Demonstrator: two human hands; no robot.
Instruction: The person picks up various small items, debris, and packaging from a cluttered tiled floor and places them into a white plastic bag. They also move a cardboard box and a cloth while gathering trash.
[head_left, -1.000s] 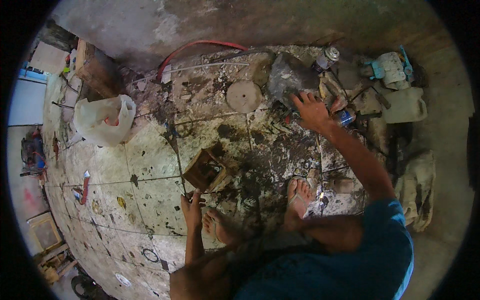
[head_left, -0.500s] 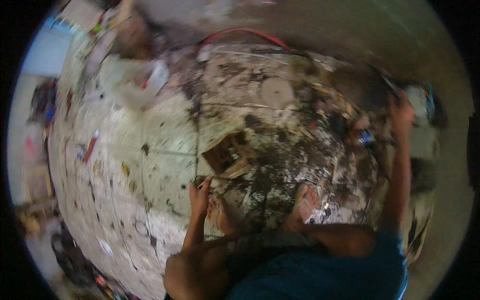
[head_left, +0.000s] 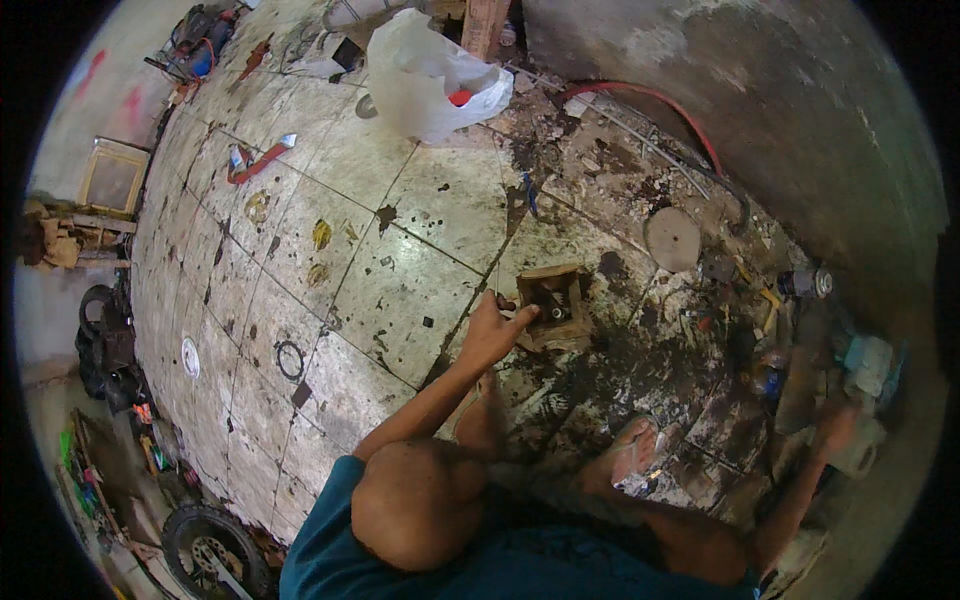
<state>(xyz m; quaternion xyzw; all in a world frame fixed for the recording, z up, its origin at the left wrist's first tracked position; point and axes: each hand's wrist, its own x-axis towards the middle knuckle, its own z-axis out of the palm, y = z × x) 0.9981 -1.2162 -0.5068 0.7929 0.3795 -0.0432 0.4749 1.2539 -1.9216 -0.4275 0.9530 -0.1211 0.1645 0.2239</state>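
My left hand (head_left: pixel 492 332) is at the left edge of a small open cardboard box (head_left: pixel 545 335), its thumb reaching to the rim. Its fingers are bent around something small and dark, too hidden to name. Inside the box lie small metal parts (head_left: pixel 557 312). My right hand (head_left: pixel 838 430) is far to the right, smeared by motion, so its fingers cannot be read. It is beside a pale plastic jug (head_left: pixel 858 450) and just below a light-blue translucent container (head_left: pixel 866 362). The box sits on the oil-stained tiles in front of my feet.
A white plastic bag (head_left: pixel 425 85) lies at the far side. A red hose (head_left: pixel 660 95) curves along the wall, near a round flat disc (head_left: pixel 672 240). A dark can (head_left: pixel 805 283) lies at right. A wheel (head_left: pixel 212 550) stands at lower left. Black grime covers the tiles between.
The view has swung, shifting the floor. My left hand has come up to the box's edge. My right hand has drawn back nearer to me, beside the jug.
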